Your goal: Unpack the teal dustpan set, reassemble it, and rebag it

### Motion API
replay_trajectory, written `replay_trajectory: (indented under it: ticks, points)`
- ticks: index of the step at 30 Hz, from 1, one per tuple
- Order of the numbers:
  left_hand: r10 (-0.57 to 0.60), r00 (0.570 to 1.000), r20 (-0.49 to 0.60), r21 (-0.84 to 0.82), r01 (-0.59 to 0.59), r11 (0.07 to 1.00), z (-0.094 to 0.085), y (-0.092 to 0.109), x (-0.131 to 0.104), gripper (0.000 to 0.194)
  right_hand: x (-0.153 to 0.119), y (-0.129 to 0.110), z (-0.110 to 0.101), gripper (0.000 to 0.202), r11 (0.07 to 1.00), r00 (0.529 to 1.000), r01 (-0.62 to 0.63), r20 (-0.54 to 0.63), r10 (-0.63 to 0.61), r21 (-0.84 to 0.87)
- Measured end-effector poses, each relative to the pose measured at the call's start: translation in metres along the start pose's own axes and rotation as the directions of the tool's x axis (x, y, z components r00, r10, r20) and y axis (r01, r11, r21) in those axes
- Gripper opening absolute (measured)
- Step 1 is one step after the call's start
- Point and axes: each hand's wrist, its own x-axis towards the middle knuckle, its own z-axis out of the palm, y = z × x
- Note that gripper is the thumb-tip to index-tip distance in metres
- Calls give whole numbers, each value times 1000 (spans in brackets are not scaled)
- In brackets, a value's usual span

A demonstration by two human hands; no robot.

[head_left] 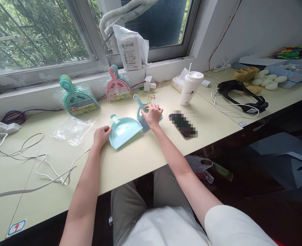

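Now left hand (101, 134) pinching smooth teal plastic dustpan (124, 131), right hand (153, 114) gripping bristled teal brush (141, 114), matte cream table (130, 160).

Both your arms reach forward, hands low and close together.

Your left hand (101, 134) lies palm down with the fingers curled loosely inward, the bare forearm running straight back toward your body. Your right hand (153, 114) sits a little farther ahead, palm down, knuckles up, fingers bent and pressed downward, wrist nearly straight. The right arm is bare to above the elbow, where a white short sleeve begins. The two forearms converge slightly toward the hands.
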Motion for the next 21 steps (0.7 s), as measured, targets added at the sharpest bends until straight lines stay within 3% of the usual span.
replay_trajectory:
  ticks: [4, 9, 12, 15, 17, 19, 21]
  points:
    - [6, 1000, -20, -5, -6, 1000, -1, -2, -3, 34, 1, 0, -8, 26, 999, 1000, 21, -23, -20, 34]
    - [19, 999, -28, 8, -19, 1000, 5, 7, -5, 33, -10, -11, -3, 23, 978, 963, 201, 174, -208, 58]
    - [143, 987, 71, -14, -142, 990, 14, 28, -6, 36, -18, -18, 8, 20, 970, 925, 241, 293, -243, 43]
    - [292, 933, 210, -82, -280, 956, 23, 52, -5, 39, -22, -19, 16, 14, 975, 920, 215, 324, -222, 58]
    - [374, 915, 149, -49, -371, 927, 28, 61, -4, 33, -22, -17, 19, 12, 977, 922, 197, 323, -214, 87]
    - [423, 906, -17, 88, -420, 903, 31, 64, -3, 28, -22, -16, 20, 13, 975, 920, 188, 326, -217, 117]
    - [447, 884, -135, 214, -414, 885, 34, 60, 0, 44, -22, -17, 21, 15, 970, 912, 196, 336, -235, 145]
